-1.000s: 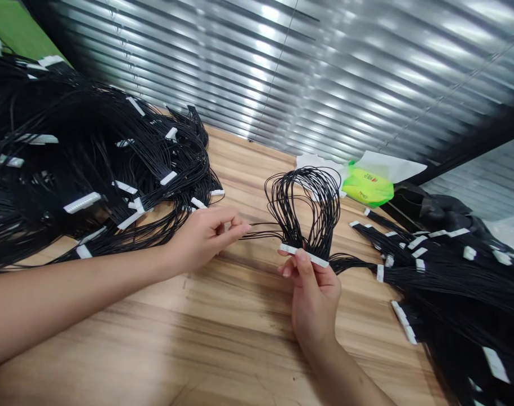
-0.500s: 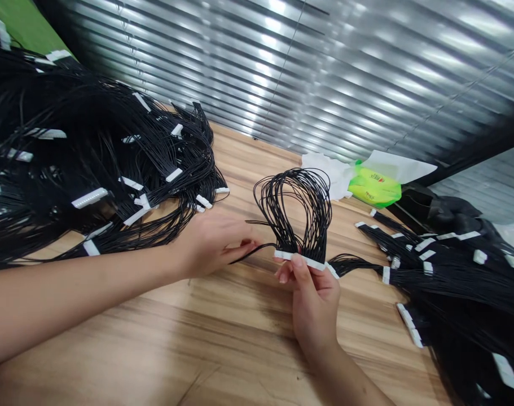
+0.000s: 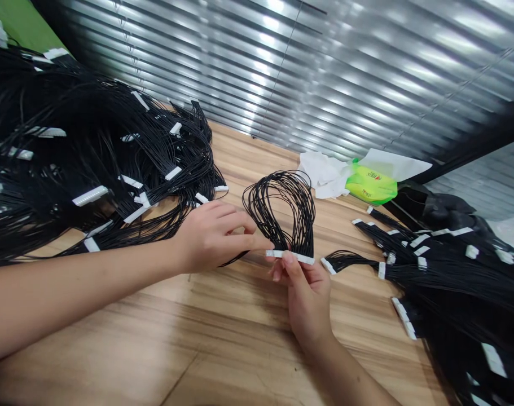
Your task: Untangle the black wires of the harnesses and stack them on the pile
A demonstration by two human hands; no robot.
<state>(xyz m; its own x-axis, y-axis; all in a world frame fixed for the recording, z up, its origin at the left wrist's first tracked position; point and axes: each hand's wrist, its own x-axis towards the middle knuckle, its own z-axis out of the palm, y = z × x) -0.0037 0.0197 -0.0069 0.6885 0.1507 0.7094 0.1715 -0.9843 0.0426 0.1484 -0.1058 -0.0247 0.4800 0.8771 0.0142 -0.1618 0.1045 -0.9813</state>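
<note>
The right hand (image 3: pixel 307 299) pinches a white plastic connector strip (image 3: pixel 289 257) between thumb and fingers, and a looped bundle of thin black wires (image 3: pixel 280 211) rises from it. The left hand (image 3: pixel 214 237), fingers closed narrow, now touches the strip's left end, and the loop leans further left than before. A heap of black, white-tipped wire harnesses (image 3: pixel 91 152) and a second heap of black, white-tipped wire harnesses (image 3: pixel 443 276) lie on either side on the wooden table (image 3: pixel 113 332). Beyond is a lime-green plastic packet (image 3: pixel 370 186).

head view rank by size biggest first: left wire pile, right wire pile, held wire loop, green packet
Left wire pile and right wire pile look alike, so unranked; then held wire loop; then green packet.
</note>
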